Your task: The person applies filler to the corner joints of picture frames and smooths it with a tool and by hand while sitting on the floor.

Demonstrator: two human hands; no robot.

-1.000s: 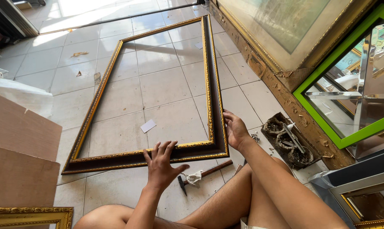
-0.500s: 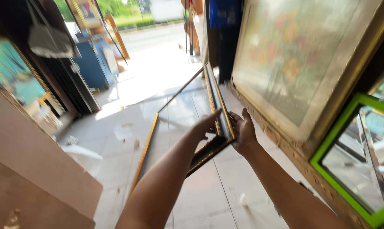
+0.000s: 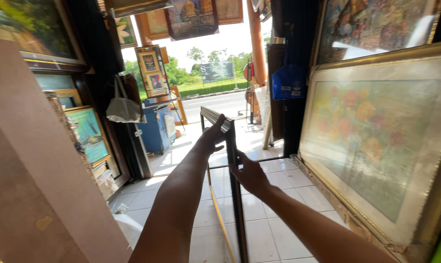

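A large empty picture frame (image 3: 236, 204), dark with a gold inner edge, stands upright on the tiled floor, seen nearly edge-on. My left hand (image 3: 211, 135) grips its top corner with the fingers over the upper rail. My right hand (image 3: 249, 174) holds the near vertical side, lower down. Both arms stretch forward from the bottom of the view.
A big framed flower painting (image 3: 376, 141) leans along the right wall. A brown board (image 3: 30, 185) stands close on the left. Framed pictures (image 3: 86, 134), a blue cabinet (image 3: 157, 130) and a hanging grey bag (image 3: 124, 109) line the left side. A sunlit doorway opens ahead.
The frame lay flat on the floor, then was raised; now it stands upright. My left hand has moved to its top corner, and the view has lifted toward the doorway.
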